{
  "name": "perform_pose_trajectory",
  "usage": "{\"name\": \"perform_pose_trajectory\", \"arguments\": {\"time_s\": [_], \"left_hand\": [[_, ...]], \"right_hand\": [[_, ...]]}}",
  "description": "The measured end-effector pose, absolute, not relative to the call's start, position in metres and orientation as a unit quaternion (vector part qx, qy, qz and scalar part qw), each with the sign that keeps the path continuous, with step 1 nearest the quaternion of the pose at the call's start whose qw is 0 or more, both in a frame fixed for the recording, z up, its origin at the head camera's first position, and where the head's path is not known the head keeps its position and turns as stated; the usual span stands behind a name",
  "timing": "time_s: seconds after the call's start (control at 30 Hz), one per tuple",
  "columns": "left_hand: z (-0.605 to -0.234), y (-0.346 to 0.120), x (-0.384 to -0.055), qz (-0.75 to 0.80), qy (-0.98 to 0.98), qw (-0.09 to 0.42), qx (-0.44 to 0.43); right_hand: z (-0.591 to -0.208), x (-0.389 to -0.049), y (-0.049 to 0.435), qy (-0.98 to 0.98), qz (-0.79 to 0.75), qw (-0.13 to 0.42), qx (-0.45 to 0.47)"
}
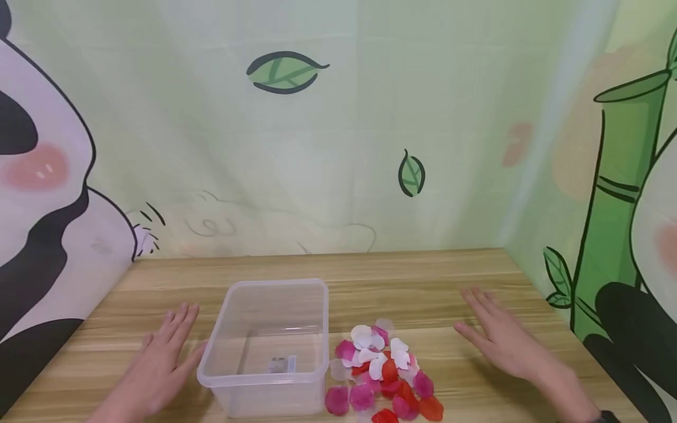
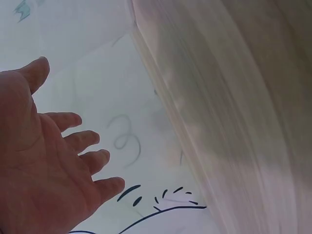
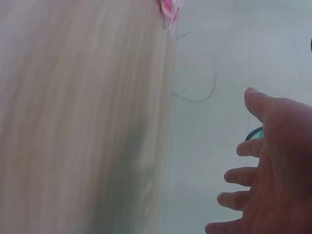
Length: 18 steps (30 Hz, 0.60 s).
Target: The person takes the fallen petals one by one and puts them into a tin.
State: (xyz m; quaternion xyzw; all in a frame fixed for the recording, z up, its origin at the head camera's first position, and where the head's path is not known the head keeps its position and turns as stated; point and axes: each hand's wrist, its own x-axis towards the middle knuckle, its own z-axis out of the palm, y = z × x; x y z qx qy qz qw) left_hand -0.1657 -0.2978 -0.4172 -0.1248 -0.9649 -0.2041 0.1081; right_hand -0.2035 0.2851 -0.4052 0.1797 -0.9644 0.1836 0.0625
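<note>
In the head view a clear plastic box [image 1: 270,385] without a lid stands on the wooden table, left of centre. Just right of it lies a loose heap of petals [image 1: 362,396] in white, pink and red. My left hand [image 1: 158,364] is left of the box, fingers extended and thumb pointing toward its side. Over the right part of the table my right hand [image 1: 502,341] has its fingers spread, apart from the petals. Both wrist views show the left palm [image 2: 44,165] and right palm [image 3: 278,175] with nothing in them.
The wooden table [image 1: 412,276] reaches back to a cloth backdrop [image 1: 338,147] printed with pandas, leaves and bamboo, which also closes in both sides. Inside the box, on its floor, a small label-like patch [image 1: 282,364] shows. A dark band [image 1: 608,417] circles the right wrist.
</note>
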Motion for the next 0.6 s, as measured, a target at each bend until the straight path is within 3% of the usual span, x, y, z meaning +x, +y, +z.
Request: {"name": "perform_pose_trajectory", "arguments": {"time_s": [0.6], "left_hand": [[-0.421,-0.285,-0.162,-0.235,-0.948,0.152,-0.148]], "right_hand": [[-0.391,-0.199,0.254,-0.964,0.184,0.034,0.19]]}}
